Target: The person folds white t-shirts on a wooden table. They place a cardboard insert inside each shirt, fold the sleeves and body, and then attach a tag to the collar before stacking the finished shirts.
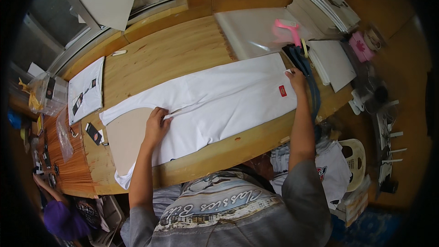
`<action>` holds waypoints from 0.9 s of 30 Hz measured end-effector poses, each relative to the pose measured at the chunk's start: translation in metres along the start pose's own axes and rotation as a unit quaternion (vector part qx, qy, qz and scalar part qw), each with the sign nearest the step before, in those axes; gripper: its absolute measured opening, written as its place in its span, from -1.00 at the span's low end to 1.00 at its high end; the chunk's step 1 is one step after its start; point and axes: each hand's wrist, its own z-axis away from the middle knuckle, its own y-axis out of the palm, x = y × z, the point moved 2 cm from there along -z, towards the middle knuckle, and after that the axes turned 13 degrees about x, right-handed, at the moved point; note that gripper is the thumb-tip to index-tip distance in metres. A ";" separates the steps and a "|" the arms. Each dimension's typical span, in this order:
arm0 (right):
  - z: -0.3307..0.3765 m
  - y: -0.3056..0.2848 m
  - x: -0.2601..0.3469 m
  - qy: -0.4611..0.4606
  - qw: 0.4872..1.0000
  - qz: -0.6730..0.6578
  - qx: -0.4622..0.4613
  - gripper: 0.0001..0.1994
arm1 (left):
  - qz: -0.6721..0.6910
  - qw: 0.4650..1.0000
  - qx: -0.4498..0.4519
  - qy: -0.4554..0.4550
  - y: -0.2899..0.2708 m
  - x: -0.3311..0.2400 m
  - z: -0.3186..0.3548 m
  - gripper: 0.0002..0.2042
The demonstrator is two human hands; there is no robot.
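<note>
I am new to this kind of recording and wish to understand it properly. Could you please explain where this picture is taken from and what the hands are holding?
There is no machine here: a person works with two bare hands. The picture comes from a wide camera worn on the head, looking down, so straight edges bend near the rim.

On the wooden table lies a white garment, with a beige board showing in its opening. The left hand appears to pinch the cloth beside that board; the right hand appears to grip the far end, near a red label.

Around it are a folded white garment, a black tag and a pink tool.
</note>
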 end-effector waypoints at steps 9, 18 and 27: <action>0.074 -0.064 -0.032 0.091 0.920 -0.217 0.312 -0.42 | 0.064 0.995 0.012 -0.075 -0.002 -0.003 -0.006 -0.81; 0.076 -0.005 0.046 -0.168 0.946 0.272 -0.051 -0.47 | 0.191 0.978 -0.021 -0.079 0.003 0.021 -0.005 -0.88; 0.129 0.133 0.174 -0.387 0.920 0.036 0.061 -0.67 | 0.137 0.975 0.131 -0.117 -0.006 0.035 -0.043 -0.91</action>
